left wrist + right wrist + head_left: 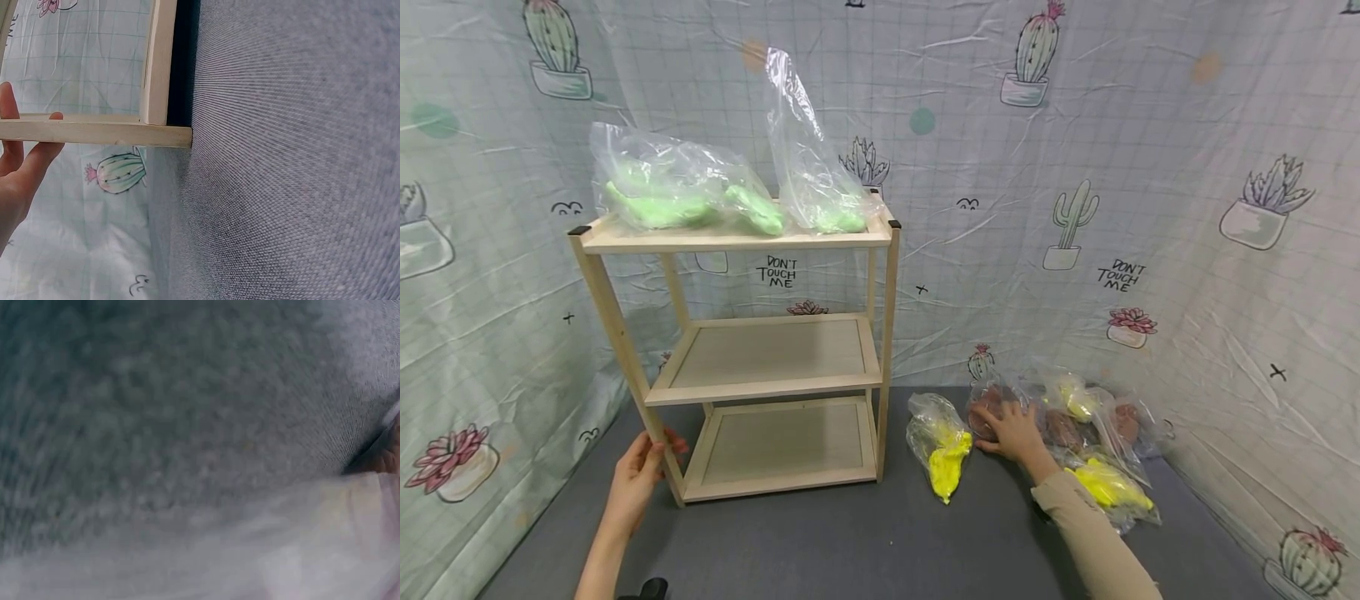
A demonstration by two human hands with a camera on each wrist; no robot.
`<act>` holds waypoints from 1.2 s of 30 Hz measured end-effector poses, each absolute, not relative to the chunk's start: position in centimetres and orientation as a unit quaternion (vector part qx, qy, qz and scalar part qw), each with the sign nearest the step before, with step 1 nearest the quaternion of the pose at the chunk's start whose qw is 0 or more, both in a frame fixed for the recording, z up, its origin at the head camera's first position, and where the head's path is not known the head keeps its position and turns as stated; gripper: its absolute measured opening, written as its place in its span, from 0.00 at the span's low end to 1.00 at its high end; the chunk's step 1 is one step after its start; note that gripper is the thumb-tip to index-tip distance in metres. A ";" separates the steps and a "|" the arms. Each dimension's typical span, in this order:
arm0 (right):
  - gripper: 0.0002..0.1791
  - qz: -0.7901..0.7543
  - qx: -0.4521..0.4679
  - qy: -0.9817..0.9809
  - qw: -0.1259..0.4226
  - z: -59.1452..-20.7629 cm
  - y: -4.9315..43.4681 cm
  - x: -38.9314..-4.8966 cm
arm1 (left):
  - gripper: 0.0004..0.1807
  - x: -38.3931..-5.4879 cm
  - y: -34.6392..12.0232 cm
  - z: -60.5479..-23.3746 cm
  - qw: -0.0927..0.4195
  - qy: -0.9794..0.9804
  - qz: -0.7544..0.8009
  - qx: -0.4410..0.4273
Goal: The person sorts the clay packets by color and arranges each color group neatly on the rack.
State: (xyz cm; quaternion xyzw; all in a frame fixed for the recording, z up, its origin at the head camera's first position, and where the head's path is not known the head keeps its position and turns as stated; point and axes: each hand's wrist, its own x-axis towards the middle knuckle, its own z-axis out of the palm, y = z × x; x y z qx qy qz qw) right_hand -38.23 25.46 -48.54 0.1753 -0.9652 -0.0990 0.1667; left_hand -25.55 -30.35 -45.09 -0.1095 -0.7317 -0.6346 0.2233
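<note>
The right hand point(1015, 433) lay on the brown bag point(988, 408), right of the rack point(782, 387) and beyond the yellow bag point(950, 458). Its fingers were spread over the brown lump, which sat under the fingertips and to the left of the palm; whether they pinched it could not be told, and the right wrist view was too blurred to settle it. The left hand point(636, 475) gripped the post point(658, 429) at the rack's front left, low down, thumb and fingers on either side of it. In the left wrist view, the post's foot met the table point(820, 542).

A strip of table ran between the rack's right side and the yellow bag, and a broad stretch lay in front of the rack. The pile point(1078, 431) of brown and yellow bags, farther right of the rack, crowded the right hand's outer side. The curtain point(1000, 250) rose behind the rack.

Clear film stood up at the brown bag's far side; the fingers hid too much to tell its long axis. The yellow bag's long axis ran front to back, its yellow end nearest the viewer. Green bags point(662, 208) sat atop the rack, the rightmost with its film pointing upward.
</note>
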 end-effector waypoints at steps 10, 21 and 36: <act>0.27 -0.118 0.188 -0.961 0.162 -48.8 25.1 -39.2 | 0.14 -25.6 -30.3 -45.1 0.235 -0.732 -0.629 -0.113; 0.23 -0.101 0.227 -0.941 0.228 -48.8 25.1 -39.0 | 0.15 -25.6 -30.3 -45.1 0.234 -0.733 -0.628 -0.116; 0.24 -0.083 0.291 -0.897 0.322 -47.3 25.6 -38.2 | 0.13 -25.4 -30.4 -45.1 0.231 -0.745 -0.617 -0.102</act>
